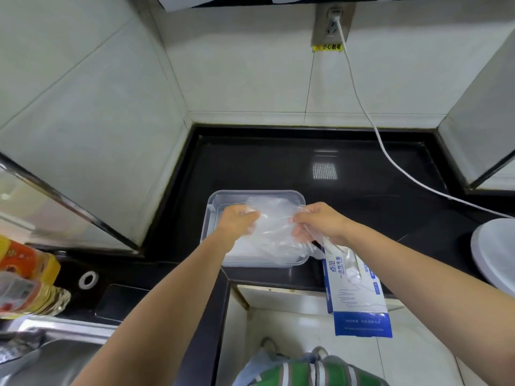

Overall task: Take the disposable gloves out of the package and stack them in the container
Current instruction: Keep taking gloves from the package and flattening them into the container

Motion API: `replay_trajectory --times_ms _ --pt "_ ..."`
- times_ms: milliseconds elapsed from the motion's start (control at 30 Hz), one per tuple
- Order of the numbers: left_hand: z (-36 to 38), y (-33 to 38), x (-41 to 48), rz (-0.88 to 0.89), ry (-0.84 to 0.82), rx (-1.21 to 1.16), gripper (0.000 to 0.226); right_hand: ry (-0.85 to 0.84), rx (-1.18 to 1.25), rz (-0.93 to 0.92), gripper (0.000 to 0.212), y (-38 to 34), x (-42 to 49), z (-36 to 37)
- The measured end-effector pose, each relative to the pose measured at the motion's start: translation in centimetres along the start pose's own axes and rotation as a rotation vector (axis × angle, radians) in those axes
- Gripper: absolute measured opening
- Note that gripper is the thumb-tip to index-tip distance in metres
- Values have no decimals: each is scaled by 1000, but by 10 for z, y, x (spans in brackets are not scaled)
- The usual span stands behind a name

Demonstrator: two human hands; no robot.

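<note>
The left hand [237, 222] and the right hand [320, 222] are both gripping the same bunch of clear disposable gloves [274, 229], each with its fingers curled into the thin film. They are holding it stretched between them. The left hand is pinching the bunch at its left side and the right hand is holding its right side; the knuckles of both are facing up.

The gloves are hanging just over the open clear container [208, 218], and their lower folds are reaching down inside it. How much is already lying on its floor cannot be told through the film.

The container is sitting on the black worktop [362, 174] close to the front edge, near the inner corner where the counter is turning left. Just right of the container's near right corner, under the right wrist, the blue and white package [359, 296] is overhanging the front edge, its open top pointing up toward the right hand. Whether the hand is touching it cannot be told.

A white cable [359, 87] is running from the wall socket [333, 23] down across the worktop's back right part. A white round object [496, 252] is sitting at the right edge. At the far left an oil bottle [25, 280] is standing above the steel sink [55, 358].
</note>
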State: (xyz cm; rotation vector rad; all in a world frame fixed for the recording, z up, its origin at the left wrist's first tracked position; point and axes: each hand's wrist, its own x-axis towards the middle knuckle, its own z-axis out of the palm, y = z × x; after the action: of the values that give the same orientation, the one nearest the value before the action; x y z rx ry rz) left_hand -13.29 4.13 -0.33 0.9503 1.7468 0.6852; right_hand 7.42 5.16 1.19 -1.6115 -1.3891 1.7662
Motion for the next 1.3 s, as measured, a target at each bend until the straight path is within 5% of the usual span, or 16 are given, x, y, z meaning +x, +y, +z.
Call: replay_trajectory --times_ms 267,433,500,600,700,800,967,1133,1233,1300 --pt "-7 -10 13 23 -12 56 24 -25 -225 31 36 -11 14 18" --pt "-15 -18 25 236 194 391 25 231 -129 23 12 -17 35 8" --pt "-19 -25 24 265 226 491 27 442 -215 -98 5 -16 45 3" --pt "-19 -35 29 296 259 644 30 616 -333 -444 24 -24 41 15" --pt "-14 -36 33 264 256 796 34 493 -372 -732 18 -32 33 39" --pt "-9 -36 30 211 234 812 39 207 -513 -588 17 -20 39 67" --pt "-7 -42 29 152 164 851 52 47 -838 -115 42 19 68 77" --pt "3 -40 34 510 273 1146 45 -103 -944 -10 66 30 76 81" --pt "15 -32 37 579 28 1146 43 -116 -897 -4 67 32 81 86" --pt "19 -32 40 310 -165 1078 50 -118 -854 12 72 33 82 86"
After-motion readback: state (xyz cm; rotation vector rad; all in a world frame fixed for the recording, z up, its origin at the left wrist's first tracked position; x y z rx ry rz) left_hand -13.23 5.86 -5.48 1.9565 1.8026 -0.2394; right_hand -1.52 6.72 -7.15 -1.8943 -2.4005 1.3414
